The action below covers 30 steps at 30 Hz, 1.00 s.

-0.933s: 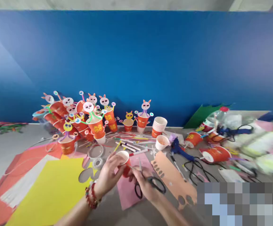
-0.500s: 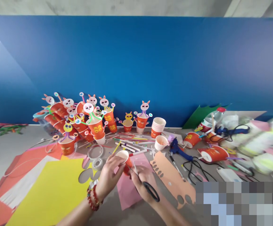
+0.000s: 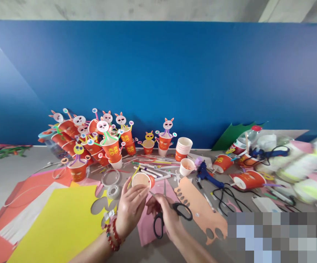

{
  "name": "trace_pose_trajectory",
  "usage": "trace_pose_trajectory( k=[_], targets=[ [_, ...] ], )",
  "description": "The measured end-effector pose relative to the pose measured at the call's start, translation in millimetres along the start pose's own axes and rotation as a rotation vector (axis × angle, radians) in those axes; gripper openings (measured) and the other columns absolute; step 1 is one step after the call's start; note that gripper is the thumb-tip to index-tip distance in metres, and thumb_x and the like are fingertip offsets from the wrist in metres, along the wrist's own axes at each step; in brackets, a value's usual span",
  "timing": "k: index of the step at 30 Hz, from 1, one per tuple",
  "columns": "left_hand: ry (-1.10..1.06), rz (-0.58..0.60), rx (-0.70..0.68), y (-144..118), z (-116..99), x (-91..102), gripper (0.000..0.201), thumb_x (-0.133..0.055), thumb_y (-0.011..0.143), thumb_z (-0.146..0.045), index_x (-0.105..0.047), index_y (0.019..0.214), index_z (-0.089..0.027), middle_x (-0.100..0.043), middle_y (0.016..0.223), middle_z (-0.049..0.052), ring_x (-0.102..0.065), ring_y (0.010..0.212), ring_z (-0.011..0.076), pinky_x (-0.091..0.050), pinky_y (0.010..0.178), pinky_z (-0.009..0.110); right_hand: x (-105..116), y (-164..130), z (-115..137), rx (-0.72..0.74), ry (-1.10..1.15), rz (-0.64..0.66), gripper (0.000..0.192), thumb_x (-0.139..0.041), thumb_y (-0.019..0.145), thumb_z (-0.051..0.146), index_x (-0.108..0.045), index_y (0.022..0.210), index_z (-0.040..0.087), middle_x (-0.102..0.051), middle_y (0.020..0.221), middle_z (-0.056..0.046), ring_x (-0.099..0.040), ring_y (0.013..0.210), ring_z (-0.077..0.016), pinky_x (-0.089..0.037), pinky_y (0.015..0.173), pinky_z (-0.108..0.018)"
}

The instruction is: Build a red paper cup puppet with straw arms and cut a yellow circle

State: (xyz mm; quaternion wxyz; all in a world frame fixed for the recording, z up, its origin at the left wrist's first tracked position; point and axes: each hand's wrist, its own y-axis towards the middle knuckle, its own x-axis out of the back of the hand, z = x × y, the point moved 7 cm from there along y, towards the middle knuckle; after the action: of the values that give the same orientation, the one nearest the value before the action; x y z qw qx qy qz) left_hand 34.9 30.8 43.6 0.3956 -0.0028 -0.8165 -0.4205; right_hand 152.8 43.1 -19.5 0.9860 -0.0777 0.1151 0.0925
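My left hand (image 3: 132, 207), with red beads at the wrist, is closed on a red paper cup (image 3: 142, 180). The cup is tilted so its pale inside faces me, and my fingers cover much of its side. Close beside it, my right hand (image 3: 169, 212) grips black-handled scissors (image 3: 165, 187). The scissor blades stand apart, one near the cup's lower side; whether it touches the cup cannot be made out. Beneath both hands lies a pink paper sheet (image 3: 144, 230).
Yellow card (image 3: 54, 223) covers the left of the table. Decorated cups (image 3: 111, 150) crowd the back left; stacked cups (image 3: 184, 147) stand behind. Markers (image 3: 150, 171) lie beyond my hands. To the right are cut orange paper (image 3: 196, 202), a blue glue gun (image 3: 210, 175) and black cord.
The cup has turned, its opening now more toward me. My right hand has rotated the scissors, and both handle loops now show, spread apart.
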Motion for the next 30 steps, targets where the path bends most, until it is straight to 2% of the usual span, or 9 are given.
trace_pose_trajectory(
  k=[3, 5, 8, 12, 16, 18, 24, 27, 30],
  targets=[
    [-0.022, -0.007, -0.002, -3.0, 2.0, -3.7, 0.033, -0.051, 0.091, -0.005, -0.061, 0.117, -0.023, -0.077, 0.103, 0.005, -0.069, 0.101, 0.0211, -0.025, 0.115, 0.055, 2.2, -1.5, 0.5, -0.018, 0.086, -0.063, 0.044, -0.044, 0.09, 0.042, -0.067, 0.065, 0.015, -0.064, 0.054, -0.004, -0.057, 0.053, -0.0143, -0.042, 0.055, -0.023],
    [-0.054, -0.004, 0.001, -5.9, 4.4, -7.6, 0.034, -0.05, 0.092, -0.006, -0.059, 0.119, -0.024, -0.076, 0.105, 0.005, -0.069, 0.103, 0.0212, -0.028, 0.114, 0.055, 3.1, -1.7, 4.1, 0.005, 0.05, -0.038, 0.046, -0.042, 0.091, 0.045, -0.067, 0.066, 0.015, -0.065, 0.056, -0.005, -0.058, 0.054, -0.0154, -0.043, 0.055, -0.024],
    [-0.124, -0.017, 0.042, -9.4, 9.1, -10.4, 0.037, -0.051, 0.092, -0.007, -0.055, 0.124, -0.025, -0.074, 0.108, 0.005, -0.067, 0.106, 0.0213, -0.034, 0.112, 0.053, 7.8, -3.2, 19.2, 0.13, -0.246, 0.006, 0.047, -0.04, 0.095, 0.047, -0.068, 0.071, 0.017, -0.066, 0.061, -0.004, -0.06, 0.059, -0.0166, -0.045, 0.059, -0.026],
    [-0.165, -0.063, 0.212, -8.1, 20.4, -5.3, 0.025, -0.058, 0.091, -0.016, -0.057, 0.116, -0.023, -0.072, 0.107, 0.007, -0.067, 0.104, 0.0234, -0.041, 0.107, 0.05, 14.1, -9.2, 44.2, 0.342, -0.714, -0.041, 0.041, -0.037, 0.1, 0.038, -0.068, 0.08, 0.02, -0.069, 0.073, -0.004, -0.064, 0.07, -0.0178, -0.045, 0.069, -0.027],
    [-0.173, -0.041, 0.265, 0.2, 23.2, -1.7, 0.007, -0.06, 0.091, -0.023, -0.061, 0.098, -0.022, -0.071, 0.095, 0.005, -0.067, 0.094, 0.0232, -0.047, 0.099, 0.046, 8.7, -11.3, 50.8, 0.499, -0.954, -0.037, 0.039, -0.036, 0.1, 0.028, -0.066, 0.076, 0.019, -0.07, 0.073, -0.005, -0.065, 0.071, -0.0199, -0.045, 0.069, -0.029],
    [-0.184, -0.012, 0.273, 3.1, 22.8, -2.6, 0.005, -0.058, 0.092, -0.023, -0.063, 0.094, -0.022, -0.072, 0.094, 0.006, -0.067, 0.093, 0.0233, -0.049, 0.094, 0.043, 5.0, -10.8, 48.2, 0.554, -1.018, -0.014, 0.037, -0.037, 0.098, 0.024, -0.065, 0.074, 0.019, -0.07, 0.072, -0.006, -0.066, 0.071, -0.0207, -0.045, 0.069, -0.03],
    [-0.328, -0.02, 0.456, -4.0, 28.7, -7.6, 0.008, -0.06, 0.089, -0.025, -0.067, 0.088, -0.021, -0.073, 0.086, 0.004, -0.068, 0.082, 0.0213, -0.052, 0.076, 0.033, 1.3, -10.3, 42.5, 0.601, -1.101, 0.012, 0.034, -0.037, 0.097, 0.021, -0.066, 0.078, 0.02, -0.072, 0.075, -0.008, -0.066, 0.075, -0.0227, -0.045, 0.073, -0.032],
    [-0.438, -0.073, 0.549, -11.3, 32.7, -11.2, 0.008, -0.064, 0.087, -0.026, -0.068, 0.083, -0.021, -0.073, 0.081, 0.002, -0.067, 0.078, 0.0201, -0.051, 0.076, 0.031, 4.2, -10.3, 41.0, 0.526, -1.019, 0.002, 0.038, -0.036, 0.099, 0.027, -0.066, 0.077, 0.02, -0.07, 0.072, -0.007, -0.065, 0.071, -0.0215, -0.045, 0.07, -0.031],
    [-0.544, -0.1, 0.618, -18.4, 35.8, -18.1, 0.01, -0.066, 0.085, -0.027, -0.068, 0.078, -0.02, -0.072, 0.076, 0.002, -0.066, 0.073, 0.0195, -0.05, 0.073, 0.03, 8.7, -7.9, 33.7, 0.374, -0.797, 0.011, 0.045, -0.035, 0.101, 0.037, -0.067, 0.076, 0.02, -0.068, 0.068, -0.004, -0.064, 0.065, -0.0183, -0.046, 0.064, -0.028]
  ],
)
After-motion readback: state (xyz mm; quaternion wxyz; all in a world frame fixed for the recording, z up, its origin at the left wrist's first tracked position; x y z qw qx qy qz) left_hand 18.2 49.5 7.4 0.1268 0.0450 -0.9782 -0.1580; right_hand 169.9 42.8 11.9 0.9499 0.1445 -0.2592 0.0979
